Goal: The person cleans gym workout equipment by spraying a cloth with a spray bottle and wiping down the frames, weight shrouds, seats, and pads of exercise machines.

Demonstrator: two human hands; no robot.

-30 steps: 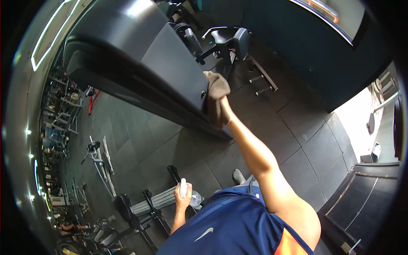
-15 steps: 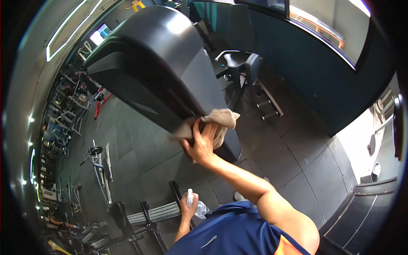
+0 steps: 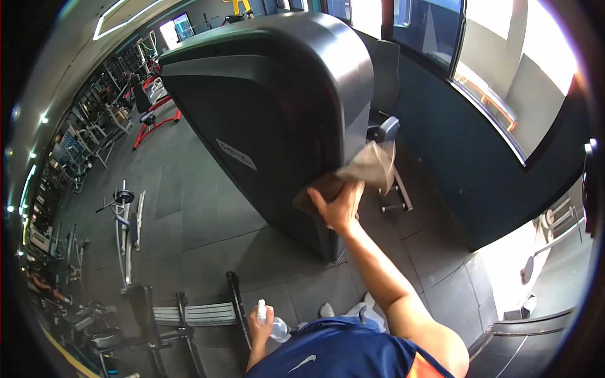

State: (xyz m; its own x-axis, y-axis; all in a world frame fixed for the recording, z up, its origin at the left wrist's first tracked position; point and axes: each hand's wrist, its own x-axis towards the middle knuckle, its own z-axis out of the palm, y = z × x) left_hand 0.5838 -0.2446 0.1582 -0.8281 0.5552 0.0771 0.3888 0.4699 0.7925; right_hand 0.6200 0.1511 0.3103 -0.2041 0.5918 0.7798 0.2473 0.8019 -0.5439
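Observation:
With fingers spread over it, my right hand presses a brown cloth against the edge of a tall black machine housing. The cloth's loose end flaps up and right, slightly blurred. On the housing's side is a small label, too small to read. Low by my waist, my left hand is wrapped around a clear spray bottle with a white spray head.
Behind the housing stands a seat beside the dark wall. Benches and a rack frame are at lower left. A barbell stand and a red-framed bench are farther left on the tiled floor.
My view has turned, so the housing's labelled side shows more. My right hand and the cloth have shifted along the housing's edge. My left hand still grips the spray bottle.

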